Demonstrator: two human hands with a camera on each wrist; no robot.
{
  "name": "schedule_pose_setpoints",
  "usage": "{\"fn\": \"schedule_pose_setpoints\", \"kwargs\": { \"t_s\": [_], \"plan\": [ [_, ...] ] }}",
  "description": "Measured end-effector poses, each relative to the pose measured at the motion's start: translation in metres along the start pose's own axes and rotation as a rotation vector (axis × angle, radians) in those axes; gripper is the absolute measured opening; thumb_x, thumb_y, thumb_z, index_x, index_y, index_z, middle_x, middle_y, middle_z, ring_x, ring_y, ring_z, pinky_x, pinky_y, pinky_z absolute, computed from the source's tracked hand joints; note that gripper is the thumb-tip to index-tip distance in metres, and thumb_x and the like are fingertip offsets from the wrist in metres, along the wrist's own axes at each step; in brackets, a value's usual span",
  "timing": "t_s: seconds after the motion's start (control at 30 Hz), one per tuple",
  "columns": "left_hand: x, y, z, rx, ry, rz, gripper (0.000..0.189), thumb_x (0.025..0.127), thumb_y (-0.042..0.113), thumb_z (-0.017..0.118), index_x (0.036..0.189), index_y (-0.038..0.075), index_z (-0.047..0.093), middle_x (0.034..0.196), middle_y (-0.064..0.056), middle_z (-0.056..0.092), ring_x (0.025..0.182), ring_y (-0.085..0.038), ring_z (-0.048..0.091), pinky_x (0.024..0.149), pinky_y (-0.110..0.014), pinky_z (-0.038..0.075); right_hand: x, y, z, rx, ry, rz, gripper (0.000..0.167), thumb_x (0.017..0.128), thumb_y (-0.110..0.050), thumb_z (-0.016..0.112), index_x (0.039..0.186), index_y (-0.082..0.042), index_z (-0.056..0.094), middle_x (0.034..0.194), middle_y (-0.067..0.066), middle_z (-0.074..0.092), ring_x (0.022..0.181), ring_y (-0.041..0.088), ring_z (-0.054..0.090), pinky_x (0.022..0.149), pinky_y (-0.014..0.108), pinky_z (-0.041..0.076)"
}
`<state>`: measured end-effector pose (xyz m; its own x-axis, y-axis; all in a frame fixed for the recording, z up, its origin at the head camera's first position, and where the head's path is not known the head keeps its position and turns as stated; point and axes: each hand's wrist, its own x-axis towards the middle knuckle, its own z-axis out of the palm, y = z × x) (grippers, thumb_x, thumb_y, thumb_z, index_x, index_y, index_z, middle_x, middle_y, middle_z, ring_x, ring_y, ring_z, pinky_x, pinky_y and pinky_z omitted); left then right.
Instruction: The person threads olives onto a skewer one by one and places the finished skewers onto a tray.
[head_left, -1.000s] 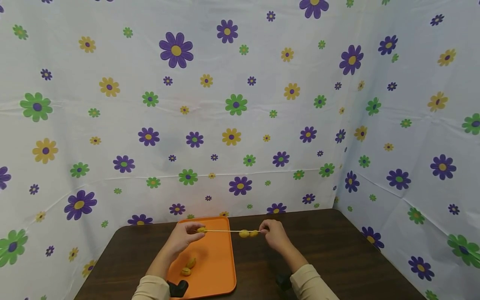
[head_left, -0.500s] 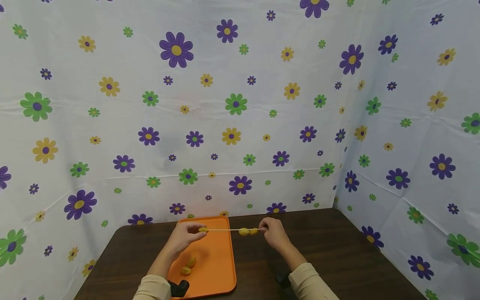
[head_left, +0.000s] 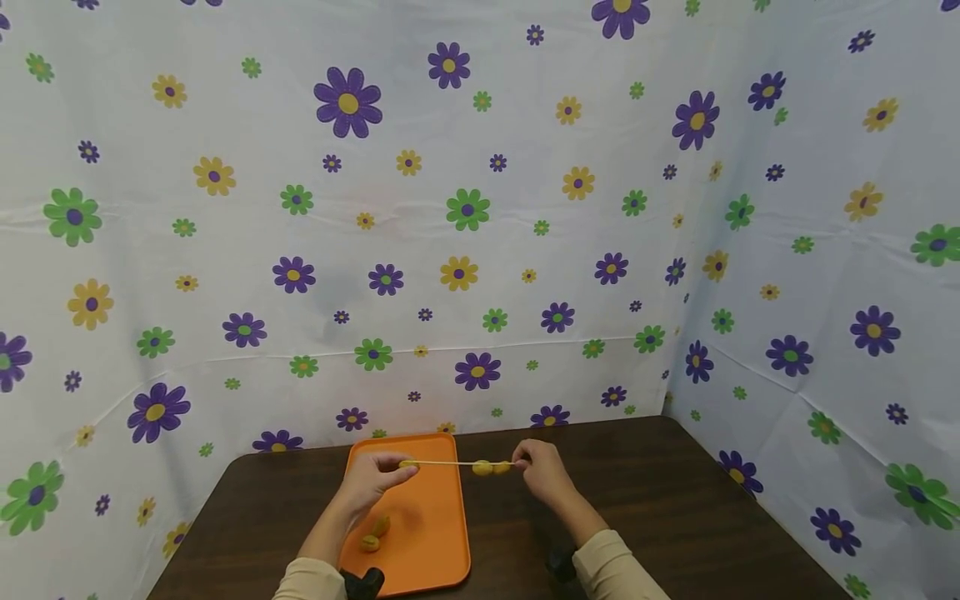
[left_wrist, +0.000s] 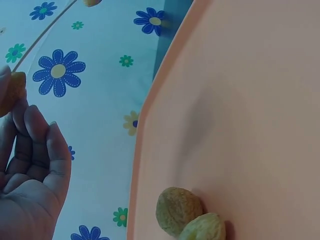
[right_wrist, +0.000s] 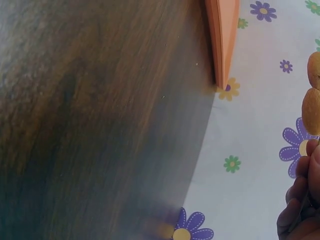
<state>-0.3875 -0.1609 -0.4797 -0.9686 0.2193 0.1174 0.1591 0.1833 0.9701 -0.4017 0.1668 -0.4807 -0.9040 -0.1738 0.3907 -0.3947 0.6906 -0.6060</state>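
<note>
A thin pale skewer stretches level between both hands, above the orange tray and the table. Two oval yellow-brown lumps are threaded side by side near its right end; the right wrist view shows them touching, one lump just above the fingertips. My right hand pinches the skewer's right end. My left hand pinches another yellow-brown lump at the skewer's left end, with thumb and fingers partly hiding it. On the tray lie two more wrinkled lumps, against each other.
The dark wooden table reaches to a white flowered cloth hanging behind and at the right. A raised rim runs around the tray. Black wrist mounts sit by the beige sleeves.
The head view has shifted slightly. Both hands keep nearly the same place and hold, and the left lump is now more covered by the fingers.
</note>
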Motion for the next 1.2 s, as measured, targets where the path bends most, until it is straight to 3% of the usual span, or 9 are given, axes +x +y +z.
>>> {"fn": "schedule_pose_setpoints", "kwargs": {
  "t_s": [0.2, 0.5, 0.6, 0.73, 0.83, 1.07, 1.2],
  "plan": [
    [-0.001, -0.001, 0.004, 0.0, 0.0, -0.033, 0.035, 0.092, 0.025, 0.077, 0.112, -0.003, 0.075, 0.099, -0.007, 0.074, 0.092, -0.022, 0.064, 0.092, -0.044, 0.054, 0.0, 0.0, 0.002, 0.001, 0.011, -0.022, 0.024, 0.084, 0.015, 0.07, 0.078, -0.008, 0.065, 0.078, 0.005, 0.064, 0.072, 0.016, 0.053, 0.067, 0.033, 0.052],
    [0.0, 0.0, 0.009, 0.008, -0.017, -0.027, 0.033, 0.091, 0.024, 0.079, 0.109, -0.003, 0.076, 0.094, -0.005, 0.073, 0.087, -0.02, 0.06, 0.088, -0.045, 0.052, -0.001, -0.002, 0.007, -0.013, 0.008, -0.034, 0.026, 0.083, 0.016, 0.07, 0.077, -0.008, 0.065, 0.078, 0.005, 0.064, 0.072, 0.015, 0.054, 0.066, 0.032, 0.052],
    [0.0, 0.0, 0.011, 0.001, -0.001, -0.036, 0.034, 0.091, 0.026, 0.078, 0.11, -0.003, 0.076, 0.098, -0.006, 0.074, 0.092, -0.021, 0.063, 0.092, -0.046, 0.052, -0.002, -0.005, 0.008, -0.001, 0.003, -0.029, 0.024, 0.083, 0.016, 0.07, 0.077, -0.007, 0.066, 0.079, 0.007, 0.065, 0.073, 0.016, 0.055, 0.067, 0.034, 0.052],
    [0.001, -0.001, 0.016, -0.04, 0.072, -0.055, 0.034, 0.093, 0.029, 0.077, 0.113, 0.001, 0.076, 0.107, -0.008, 0.073, 0.105, -0.026, 0.065, 0.101, -0.051, 0.049, -0.004, -0.007, 0.009, 0.016, 0.013, -0.002, 0.022, 0.085, 0.014, 0.07, 0.078, -0.007, 0.067, 0.08, 0.007, 0.067, 0.075, 0.018, 0.057, 0.07, 0.038, 0.053],
    [0.001, -0.004, 0.022, -0.091, 0.156, -0.059, 0.034, 0.093, 0.029, 0.076, 0.114, 0.002, 0.074, 0.109, -0.009, 0.071, 0.108, -0.031, 0.064, 0.102, -0.049, 0.05, -0.005, -0.007, 0.011, 0.04, 0.021, 0.027, 0.02, 0.086, 0.011, 0.071, 0.078, -0.007, 0.068, 0.081, 0.005, 0.068, 0.076, 0.018, 0.058, 0.071, 0.039, 0.053],
    [0.001, -0.006, 0.036, -0.358, 0.313, -0.094, 0.056, 0.093, 0.024, 0.077, 0.134, -0.009, 0.059, 0.107, -0.007, 0.072, 0.093, -0.015, 0.067, 0.089, -0.034, 0.057, -0.005, -0.006, 0.017, 0.095, 0.013, 0.05, 0.015, 0.088, 0.007, 0.071, 0.081, -0.006, 0.072, 0.082, 0.003, 0.068, 0.076, 0.018, 0.056, 0.072, 0.039, 0.053],
    [0.001, -0.008, 0.041, -0.427, 0.352, -0.099, 0.058, 0.091, 0.019, 0.078, 0.136, -0.011, 0.057, 0.108, -0.009, 0.074, 0.091, -0.014, 0.07, 0.089, -0.033, 0.058, -0.006, -0.005, 0.018, 0.097, -0.014, 0.063, 0.013, 0.089, 0.006, 0.071, 0.082, -0.005, 0.073, 0.083, 0.004, 0.069, 0.076, 0.018, 0.057, 0.072, 0.04, 0.053]
  ]
}}
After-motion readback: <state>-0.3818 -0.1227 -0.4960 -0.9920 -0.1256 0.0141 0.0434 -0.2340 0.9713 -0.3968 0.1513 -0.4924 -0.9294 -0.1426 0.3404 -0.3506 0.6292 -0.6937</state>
